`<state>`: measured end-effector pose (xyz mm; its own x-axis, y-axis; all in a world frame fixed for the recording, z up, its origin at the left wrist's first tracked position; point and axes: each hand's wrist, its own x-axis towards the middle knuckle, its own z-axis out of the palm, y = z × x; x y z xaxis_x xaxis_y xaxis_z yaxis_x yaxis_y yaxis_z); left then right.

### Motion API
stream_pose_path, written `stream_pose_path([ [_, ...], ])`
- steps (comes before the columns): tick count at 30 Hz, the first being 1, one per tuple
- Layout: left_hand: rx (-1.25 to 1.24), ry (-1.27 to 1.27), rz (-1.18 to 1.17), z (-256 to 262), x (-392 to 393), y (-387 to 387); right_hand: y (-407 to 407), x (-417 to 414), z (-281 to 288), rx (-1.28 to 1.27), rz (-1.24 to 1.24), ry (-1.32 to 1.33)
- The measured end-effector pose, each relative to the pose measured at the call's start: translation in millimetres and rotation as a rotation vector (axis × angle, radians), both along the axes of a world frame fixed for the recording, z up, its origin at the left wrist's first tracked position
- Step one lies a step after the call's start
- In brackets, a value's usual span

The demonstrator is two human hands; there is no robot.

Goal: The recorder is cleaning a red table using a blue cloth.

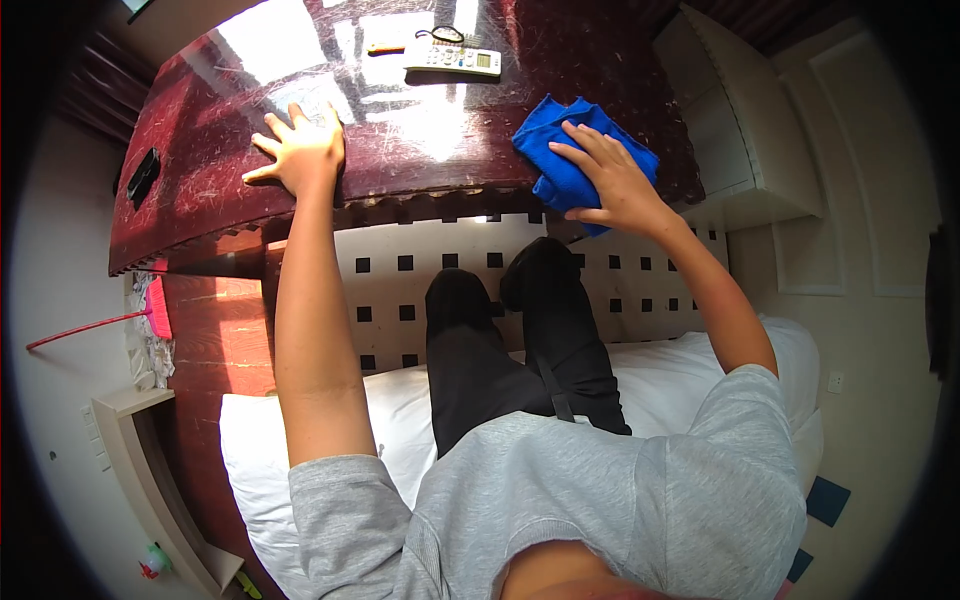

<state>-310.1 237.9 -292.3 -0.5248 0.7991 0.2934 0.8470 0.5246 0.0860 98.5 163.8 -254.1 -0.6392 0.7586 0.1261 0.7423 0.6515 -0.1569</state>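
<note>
My left hand (304,150) lies palm down with fingers spread on the dark red, scratched tabletop (442,169). Nothing is in it. Under my right hand (611,176) is a bunched blue cloth (551,135), held against the table near its right front corner. Part of the cloth hangs over the worn front edge, and my thumb reaches across its lower part. Beyond and between my hands lies a white remote control (454,60) with buttons and a small display.
A black cord loop (441,33) and an orange item (386,49) lie by the remote. A small black object (143,176) sits at the table's left. A pale cabinet (739,135) stands right, a pink broom (159,309) left. White bedding (660,367) is beneath me.
</note>
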Motion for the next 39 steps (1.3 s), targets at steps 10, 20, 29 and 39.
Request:
stream_pose_path([
  [10,-0.007,0.0,0.008,2.2,-2.7,-4.5,44.3,-113.4,-11.5,0.086,0.249,0.033],
  [20,-0.007,0.007,-0.011,-4.0,-4.5,1.4,94.1,-166.3,-26.5,0.073,0.403,0.269],
  [29,-0.007,0.032,-0.014,-7.0,-10.6,3.3,68.0,2.0,-1.3,-0.001,0.048,0.15],
  [39,-0.007,0.054,0.014,-13.9,-13.0,-2.3,97.6,-12.9,-30.8,0.182,-0.065,0.03],
])
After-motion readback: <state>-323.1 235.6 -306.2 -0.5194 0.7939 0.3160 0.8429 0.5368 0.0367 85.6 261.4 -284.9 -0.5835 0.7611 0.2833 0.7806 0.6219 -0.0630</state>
